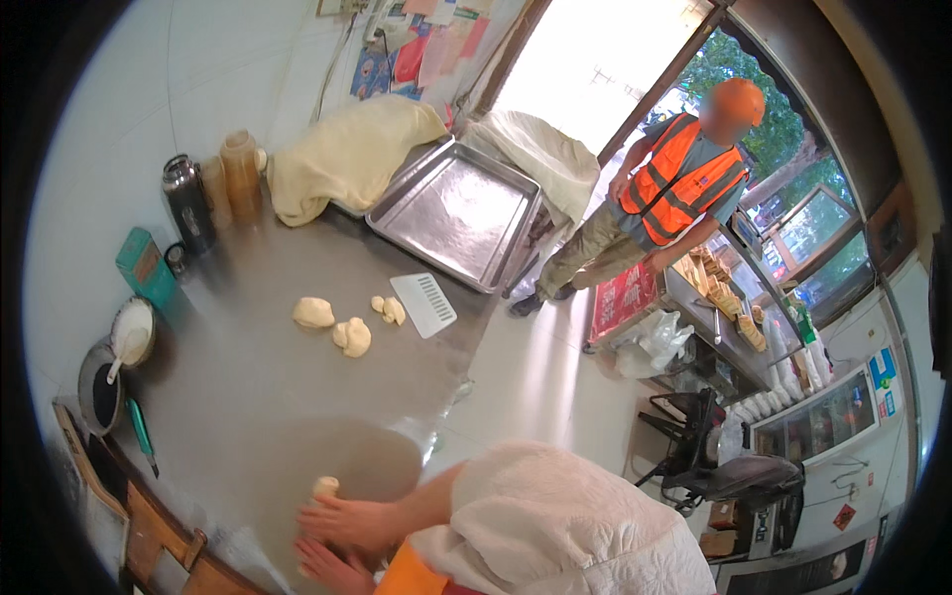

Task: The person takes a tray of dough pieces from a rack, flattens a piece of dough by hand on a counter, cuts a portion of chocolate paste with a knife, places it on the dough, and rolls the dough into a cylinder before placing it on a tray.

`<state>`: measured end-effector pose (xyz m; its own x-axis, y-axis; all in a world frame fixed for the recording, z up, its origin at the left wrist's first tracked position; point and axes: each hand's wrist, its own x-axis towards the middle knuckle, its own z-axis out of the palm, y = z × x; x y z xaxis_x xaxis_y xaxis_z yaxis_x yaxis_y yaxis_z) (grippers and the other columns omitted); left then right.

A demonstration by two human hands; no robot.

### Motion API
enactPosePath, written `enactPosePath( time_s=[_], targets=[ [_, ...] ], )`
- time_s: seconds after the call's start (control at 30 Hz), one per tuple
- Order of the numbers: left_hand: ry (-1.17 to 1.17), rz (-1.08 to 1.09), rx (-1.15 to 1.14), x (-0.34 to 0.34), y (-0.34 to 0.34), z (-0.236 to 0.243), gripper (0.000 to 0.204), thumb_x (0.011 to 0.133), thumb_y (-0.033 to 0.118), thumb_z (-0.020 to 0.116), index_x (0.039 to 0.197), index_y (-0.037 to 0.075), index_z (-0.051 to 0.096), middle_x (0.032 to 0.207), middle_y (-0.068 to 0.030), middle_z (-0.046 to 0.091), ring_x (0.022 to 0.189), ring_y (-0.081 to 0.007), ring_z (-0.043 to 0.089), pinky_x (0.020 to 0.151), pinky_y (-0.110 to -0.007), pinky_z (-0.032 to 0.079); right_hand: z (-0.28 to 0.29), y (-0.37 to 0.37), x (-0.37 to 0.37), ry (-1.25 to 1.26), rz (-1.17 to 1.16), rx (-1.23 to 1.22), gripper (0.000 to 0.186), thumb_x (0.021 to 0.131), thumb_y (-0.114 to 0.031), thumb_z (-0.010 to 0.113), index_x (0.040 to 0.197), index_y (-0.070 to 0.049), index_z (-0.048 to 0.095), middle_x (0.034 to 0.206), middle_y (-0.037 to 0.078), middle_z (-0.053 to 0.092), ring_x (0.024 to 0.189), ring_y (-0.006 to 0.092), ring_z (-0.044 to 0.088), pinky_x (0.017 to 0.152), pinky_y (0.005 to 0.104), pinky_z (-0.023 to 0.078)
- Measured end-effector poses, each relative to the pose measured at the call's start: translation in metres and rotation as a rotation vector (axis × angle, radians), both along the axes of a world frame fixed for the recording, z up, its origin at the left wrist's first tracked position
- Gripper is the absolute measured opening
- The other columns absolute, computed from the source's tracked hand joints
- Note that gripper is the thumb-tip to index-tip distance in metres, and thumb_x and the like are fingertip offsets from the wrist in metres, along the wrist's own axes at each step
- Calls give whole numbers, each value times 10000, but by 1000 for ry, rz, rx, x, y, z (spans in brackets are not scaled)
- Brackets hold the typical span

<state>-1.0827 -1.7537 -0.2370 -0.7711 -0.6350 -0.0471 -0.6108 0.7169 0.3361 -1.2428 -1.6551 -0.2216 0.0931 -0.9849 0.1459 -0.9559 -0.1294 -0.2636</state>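
Observation:
At the lower middle, both of my hands lie over a roll of pale dough on the metal worktop. Only the ends of the roll show. My right hand rests across it, fingers stretched out flat. Beside and below it, my left hand, slightly blurred, also has its fingers extended over the dough. Farther up the worktop sit a rounded dough lump, a double lump and some smaller dough pieces. A white slotted scraper lies next to the small pieces.
A metal tray and cloth-covered goods stand at the back. Along the left are a flask, a green tin, a bowl with white contents and a green-handled tool. A person in an orange vest stands beyond.

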Motion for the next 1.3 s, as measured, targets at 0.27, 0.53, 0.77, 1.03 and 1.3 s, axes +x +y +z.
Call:
enactPosePath(
  time_s=[0.27,0.53,0.77,1.03,1.3],
  targets=[
    [-22,-140,-176,-13,-40,20,850,956,495,543,1530,-52,236,1585,-235,282,1495,-416,195,1194,-610,92,34,-52,-43,80,32,109,951,749,-434,729,1475,57,360,1575,190,318,1513,348,167,1228,535,93],
    [223,-75,164,-11,20,68,752,829,299,730,1442,1,412,1464,-256,428,1379,-431,378,1116,-604,260,89,-21,-6,-128,-116,482,568,796,-325,691,1243,-12,532,1371,199,474,1321,397,403,1100,566,286],
    [171,-82,-90,-55,-73,37,765,886,401,656,1445,-48,391,1540,-190,367,1461,-379,277,1168,-631,162,42,-75,-61,163,-115,120,862,858,-513,629,1501,-9,355,1579,143,325,1499,311,225,1214,533,132],
    [-76,-95,38,24,20,52,853,896,424,641,1509,-53,289,1604,-200,257,1509,-379,178,1178,-648,96,42,28,-26,118,-131,314,883,862,-514,653,1498,15,344,1585,158,312,1502,320,214,1206,562,156],
    [275,-59,-181,-101,-108,80,677,962,369,579,1462,-32,361,1578,-204,300,1481,-379,236,1179,-612,169,50,-101,-89,102,-103,85,907,864,-531,658,1501,26,332,1587,173,302,1504,324,203,1212,552,141]
  ],
)
